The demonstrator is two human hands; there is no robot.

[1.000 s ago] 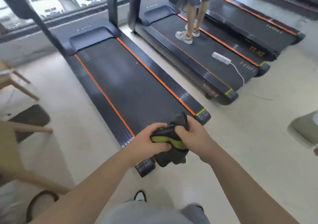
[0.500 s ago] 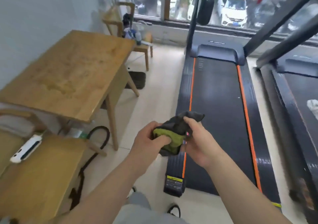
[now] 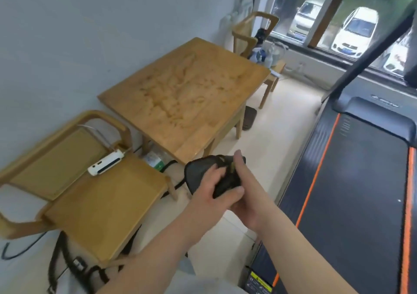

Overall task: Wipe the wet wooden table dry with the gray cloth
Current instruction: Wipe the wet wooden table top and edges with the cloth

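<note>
The wooden table (image 3: pixel 228 124) stands against the wall, its top covered with puddles and drops of water. A bunched dark gray cloth (image 3: pixel 198 172) with a yellow-green patch is held in front of me, just off the table's near corner and above the floor. My left hand (image 3: pixel 211 188) grips it from the left and my right hand (image 3: pixel 244 192) grips it from the right, thumb raised. Both hands hide much of the cloth.
A wooden chair (image 3: pixel 106 201) with a white device (image 3: pixel 105 165) on its seat stands at the near left. Another chair (image 3: pixel 252 34) with bottles sits beyond the table. A black treadmill (image 3: pixel 358 181) runs along the right. Cables (image 3: pixel 67 264) lie on the floor.
My view has swung left from the treadmills to the table, which is now ahead and closer. Both hands kept hold of the cloth and reworked their grip on it.
</note>
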